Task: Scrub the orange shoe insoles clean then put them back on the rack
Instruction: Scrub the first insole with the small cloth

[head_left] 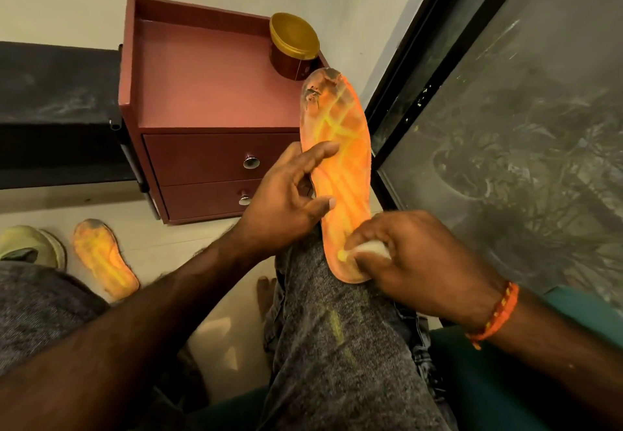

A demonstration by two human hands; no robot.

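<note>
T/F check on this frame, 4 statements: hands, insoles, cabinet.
1. The right hand presses a white wad on the held insole. True.
2. The left hand holds nothing. False: it steadies that insole.
3. The second insole lies on the floor. True.
4. The gold-lidded jar sits in an open drawer. False: it stands on top of the red cabinet; both drawers are closed.
</note>
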